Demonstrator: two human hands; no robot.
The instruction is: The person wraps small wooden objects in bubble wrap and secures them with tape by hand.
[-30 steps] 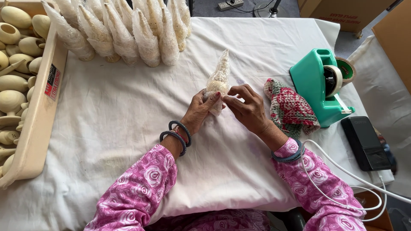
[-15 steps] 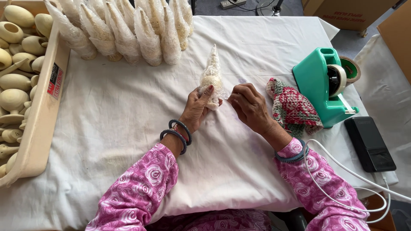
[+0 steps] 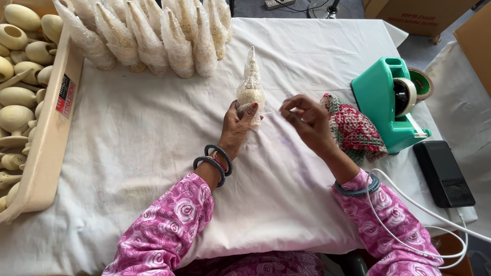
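Observation:
My left hand (image 3: 239, 125) grips the lower end of a cream cone-shaped piece wrapped in clear plastic mesh (image 3: 250, 87), which stands upright on the white cloth (image 3: 143, 148). A short way to the right, my right hand (image 3: 306, 121) hovers above the cloth, its fingertips pinched together with nothing visible between them. It is apart from the wrapped piece. A folded red and green knitted cloth (image 3: 353, 130) lies just right of that hand.
A row of several wrapped cones (image 3: 153, 36) lies at the back. A beige tray (image 3: 48, 138) of unwrapped cream wooden pieces stands at the left edge. A green tape dispenser (image 3: 391, 102), a dark phone (image 3: 444, 173) and a white cable (image 3: 409, 214) are at the right.
My right hand has let go of the wrapped cone and drawn away to the right. My left hand has stood the cone upright and keeps hold of it.

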